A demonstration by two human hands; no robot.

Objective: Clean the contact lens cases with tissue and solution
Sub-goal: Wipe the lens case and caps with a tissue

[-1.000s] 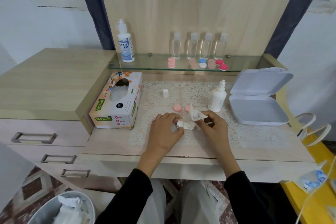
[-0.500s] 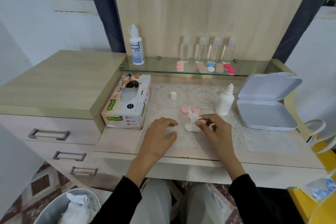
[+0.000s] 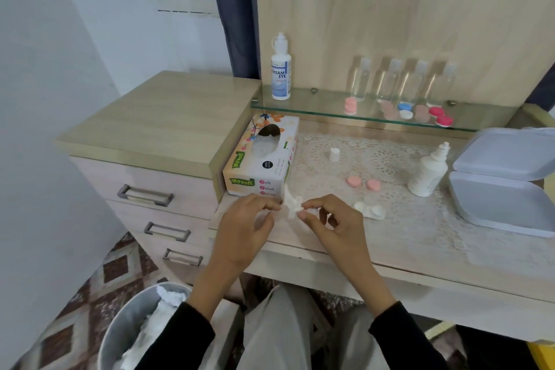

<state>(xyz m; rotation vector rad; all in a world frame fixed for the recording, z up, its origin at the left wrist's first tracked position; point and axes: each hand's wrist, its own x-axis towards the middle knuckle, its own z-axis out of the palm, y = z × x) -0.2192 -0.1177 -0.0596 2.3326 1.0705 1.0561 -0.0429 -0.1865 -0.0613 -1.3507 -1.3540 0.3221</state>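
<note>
On my feed both black-sleeved forearms reach in from below, and the hands meet just in front of the tissue box (image 3: 261,159). The left hand (image 3: 243,228) lies palm-down, fingers curled, with thumb and forefinger pinching the left edge of a crumpled tissue (image 3: 290,204). The right hand (image 3: 339,228) pinches the tissue's other edge between thumb and forefinger. Its remaining fingers (image 3: 322,216) are loosely bent and hold nothing. The tissue sits at the box's front right corner, above the worktop (image 3: 390,258).

Right of the box I count one white lens case (image 3: 371,210), two pink caps (image 3: 354,181), one small white cap (image 3: 334,155) and, farthest out, one uncapped solution bottle (image 3: 426,171). On the glass shelf (image 3: 315,106) behind the box stand one labelled bottle (image 3: 280,69), four clear bottles (image 3: 360,78) and, as far as I can make out, five coloured cases (image 3: 350,106).
</note>
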